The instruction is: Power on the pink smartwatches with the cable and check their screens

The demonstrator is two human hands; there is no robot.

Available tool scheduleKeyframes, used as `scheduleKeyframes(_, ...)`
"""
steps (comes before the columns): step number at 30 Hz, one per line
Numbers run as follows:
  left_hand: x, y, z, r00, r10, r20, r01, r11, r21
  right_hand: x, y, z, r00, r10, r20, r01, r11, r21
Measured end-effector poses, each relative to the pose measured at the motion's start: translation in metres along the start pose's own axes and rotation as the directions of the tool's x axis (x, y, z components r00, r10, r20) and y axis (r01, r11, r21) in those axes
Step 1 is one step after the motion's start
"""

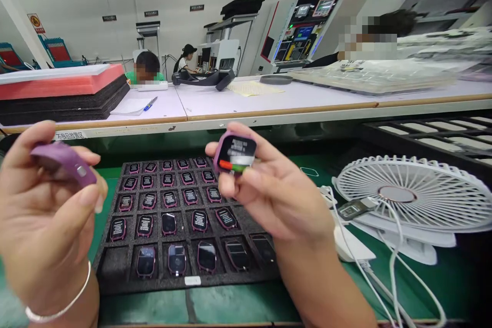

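My left hand (49, 215) pinches a purple smartwatch case (67, 161), turned so that its side faces me. Between the thumb and fingers of my right hand (284, 200) is another purple smartwatch (236, 154), its lit screen showing white text with red, green and white patches. Both watches are strapless and held above a black foam tray (188, 281). Several similar watches, such as this one (206, 256), sit in the tray's compartments, many with text on their screens. The front-row watches look dark. The front left compartment (115, 262) holds no watch. My right hand hides part of the tray's right side.
A white fan (415, 195) with cables (395, 261) stands right on the green mat. Behind, a raised shelf (200, 105) bears stacked foam sheets (61, 87), a pen (150, 104) and clear plastic trays (365, 77). Several people are beyond it. Black racks (438, 136) are at right.
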State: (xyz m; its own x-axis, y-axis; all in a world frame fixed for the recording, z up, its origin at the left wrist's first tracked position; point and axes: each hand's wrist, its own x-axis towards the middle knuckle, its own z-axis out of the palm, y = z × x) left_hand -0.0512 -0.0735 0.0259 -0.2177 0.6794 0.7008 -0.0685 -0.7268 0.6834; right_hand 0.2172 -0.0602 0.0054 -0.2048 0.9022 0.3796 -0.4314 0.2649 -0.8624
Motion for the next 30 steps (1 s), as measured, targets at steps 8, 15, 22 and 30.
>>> scheduleKeyframes(8, 0.01, -0.066, 0.04, 0.888, -0.392, 0.24, 0.405, 0.914, -0.002, 0.047, 0.027, -0.038, 0.988, 0.137, -0.069, -0.13, 0.986, 0.101)
scheduleKeyframes(15, 0.001, -0.092, 0.053, 0.786, -0.517, 0.339, 0.556, 0.831, -0.024, 0.049, 0.057, -0.023, 0.975, 0.22, -0.012, -0.213, 0.958, 0.192)
scheduleKeyframes(22, 0.002, -0.09, 0.053, 0.76, -0.538, 0.366, 0.597, 0.8, -0.064, 0.049, 0.062, -0.024, 0.975, 0.221, 0.016, -0.221, 0.967, 0.124)
scheduleKeyframes(30, 0.004, -0.089, 0.052, 0.756, -0.554, 0.349, 0.617, 0.781, -0.097, 0.048, 0.06, -0.022, 0.977, 0.211, 0.035, -0.213, 0.97, 0.116)
